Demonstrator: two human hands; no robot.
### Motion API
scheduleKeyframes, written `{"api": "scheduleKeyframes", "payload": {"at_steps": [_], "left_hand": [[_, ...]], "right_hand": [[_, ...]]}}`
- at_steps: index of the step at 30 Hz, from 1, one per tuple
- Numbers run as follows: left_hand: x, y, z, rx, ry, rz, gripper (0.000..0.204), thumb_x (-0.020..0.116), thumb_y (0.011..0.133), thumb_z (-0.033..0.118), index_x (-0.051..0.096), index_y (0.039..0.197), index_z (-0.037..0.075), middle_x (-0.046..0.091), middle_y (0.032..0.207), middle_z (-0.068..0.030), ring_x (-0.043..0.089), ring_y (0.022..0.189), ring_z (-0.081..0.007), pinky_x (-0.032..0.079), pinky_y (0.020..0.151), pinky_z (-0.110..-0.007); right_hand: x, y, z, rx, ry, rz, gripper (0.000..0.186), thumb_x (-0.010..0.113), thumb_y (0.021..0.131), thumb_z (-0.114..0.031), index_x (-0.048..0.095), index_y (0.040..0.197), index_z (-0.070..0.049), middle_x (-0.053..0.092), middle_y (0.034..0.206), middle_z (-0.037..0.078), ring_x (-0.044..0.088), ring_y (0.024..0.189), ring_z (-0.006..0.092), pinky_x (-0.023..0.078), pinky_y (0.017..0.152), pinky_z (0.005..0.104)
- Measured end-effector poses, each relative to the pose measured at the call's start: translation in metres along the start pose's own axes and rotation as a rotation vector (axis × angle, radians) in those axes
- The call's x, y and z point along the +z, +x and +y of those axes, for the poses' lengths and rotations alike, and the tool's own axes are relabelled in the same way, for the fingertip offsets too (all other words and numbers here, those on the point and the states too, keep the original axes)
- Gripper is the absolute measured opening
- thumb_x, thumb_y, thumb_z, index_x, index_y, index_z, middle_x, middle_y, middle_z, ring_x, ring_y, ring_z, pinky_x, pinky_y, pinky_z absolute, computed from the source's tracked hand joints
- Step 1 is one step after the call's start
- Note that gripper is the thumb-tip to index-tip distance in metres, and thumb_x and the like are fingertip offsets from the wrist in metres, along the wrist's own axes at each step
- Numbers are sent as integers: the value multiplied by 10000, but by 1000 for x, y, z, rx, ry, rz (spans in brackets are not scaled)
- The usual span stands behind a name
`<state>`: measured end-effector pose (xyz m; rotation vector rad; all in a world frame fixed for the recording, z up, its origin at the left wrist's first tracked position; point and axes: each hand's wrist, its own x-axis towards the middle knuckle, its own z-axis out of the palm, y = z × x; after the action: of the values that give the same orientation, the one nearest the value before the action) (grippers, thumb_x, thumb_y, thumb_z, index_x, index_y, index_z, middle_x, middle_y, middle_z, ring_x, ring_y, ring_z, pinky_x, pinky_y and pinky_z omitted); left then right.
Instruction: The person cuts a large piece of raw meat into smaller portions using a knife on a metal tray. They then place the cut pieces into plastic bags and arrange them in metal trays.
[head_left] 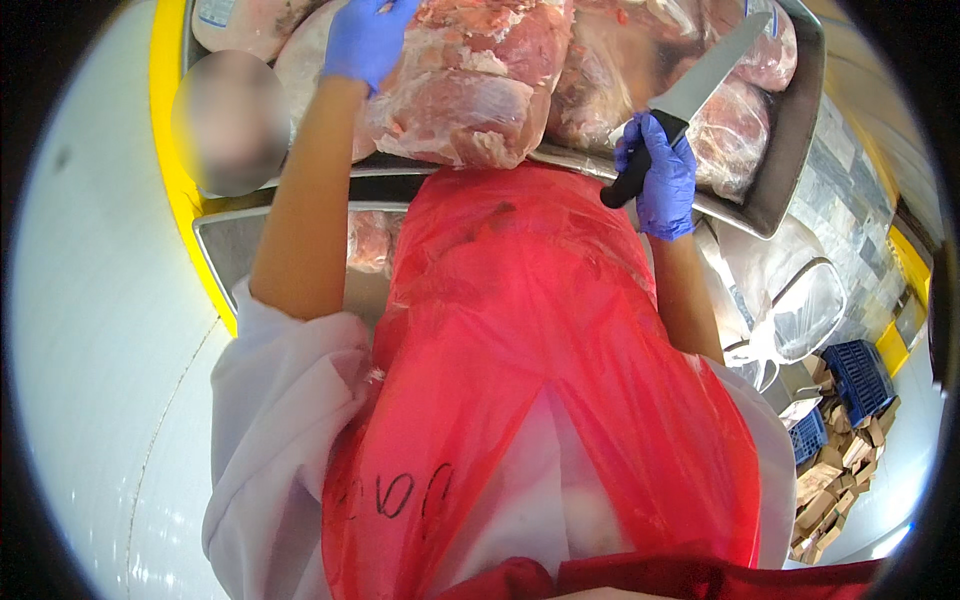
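Gripping the knife (pixel 692 100) by its handle, the right hand (pixel 666 180) angles the blade away from the body, likely for safety. Meat (pixel 465 100) lies in the tray (pixel 787 150), probably contained by its rim; the left hand (pixel 368 45) is beside it, grip impossible to tell.

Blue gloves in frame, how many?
2: one on the left hand, over the raw meat, cut off by the frame's top; one on the right hand, gripping the knife.
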<state>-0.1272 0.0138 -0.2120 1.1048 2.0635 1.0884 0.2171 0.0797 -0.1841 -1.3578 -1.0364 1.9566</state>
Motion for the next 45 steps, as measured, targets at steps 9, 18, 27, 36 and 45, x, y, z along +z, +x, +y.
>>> {"api": "scheduleKeyframes", "payload": {"at_steps": [9,18,27,36,45], "left_hand": [[33,-130,128,70,75,-126,529,623,894,149,439,1354,-35,631,1155,-213,617,1080,-309,470,943,-390],[-53,-133,102,-255,241,47,475,607,933,208,485,1361,41,649,1067,-210,652,1006,-306,503,841,-392],[-150,-102,133,-43,858,-391,460,651,901,148,577,1347,235,660,992,-99,661,870,-245,519,772,-323],[-136,-55,152,389,1166,-378,442,657,890,223,598,1323,288,582,807,-48,607,640,-210,484,579,-315],[-109,-33,183,434,1424,-683,488,605,835,159,549,1319,182,591,888,-65,628,725,-221,509,618,-298]], "right_hand": [[121,18,-14,-121,-200,-272,347,520,1006,-358,594,1173,-63,613,1041,33,549,964,135,424,910,286],[160,24,3,-670,-507,-403,354,653,887,-356,663,1033,-34,654,986,160,619,972,326,493,868,384],[110,105,-57,-409,-1357,-194,183,644,827,-278,735,881,-129,685,869,95,660,843,281,516,762,391],[129,138,-53,-287,-1383,-269,232,674,814,-344,754,842,-128,696,825,156,678,776,327,539,741,397],[132,144,-54,-275,-1466,-283,226,681,805,-329,761,862,-125,713,855,140,693,815,316,548,764,401]]}}
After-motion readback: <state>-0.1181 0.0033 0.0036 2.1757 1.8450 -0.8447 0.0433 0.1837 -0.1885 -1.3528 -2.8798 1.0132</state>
